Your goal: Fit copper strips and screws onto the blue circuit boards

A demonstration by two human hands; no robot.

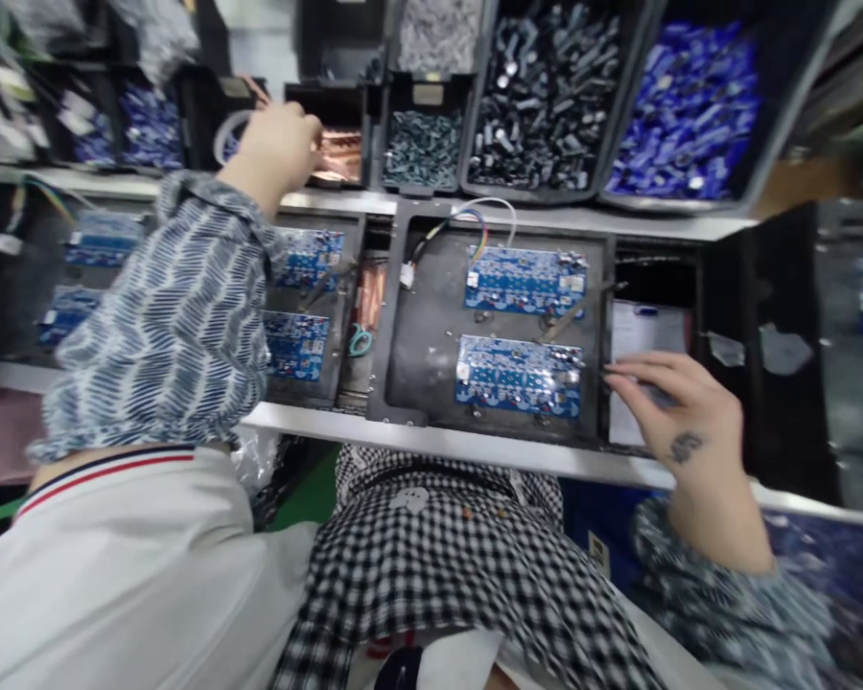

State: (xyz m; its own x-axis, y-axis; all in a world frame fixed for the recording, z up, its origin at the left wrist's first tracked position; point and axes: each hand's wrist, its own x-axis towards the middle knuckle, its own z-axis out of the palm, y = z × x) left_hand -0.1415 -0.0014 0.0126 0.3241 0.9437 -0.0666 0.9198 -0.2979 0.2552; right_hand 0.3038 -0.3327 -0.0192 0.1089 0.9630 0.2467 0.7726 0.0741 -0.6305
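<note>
L hand (280, 144) at bin (365, 144) of copper pcs (343, 153); R hand (697, 422) by tray's (424, 355) R edge.
L fingers curled at bin's L edge, can't tell if gripping; R thumb + index pinch what looks like small dark pc (607, 375). Upper PCB (524, 278) twd tray's top R corner, lower PCB (519, 376) nr bottom edge.

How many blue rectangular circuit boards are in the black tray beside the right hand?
2. The upper blue rectangular circuit board lies in the far half of the black rectangular tray; the lower board lies nearer the black-and-white checkered garment. None seems hidden.
</note>
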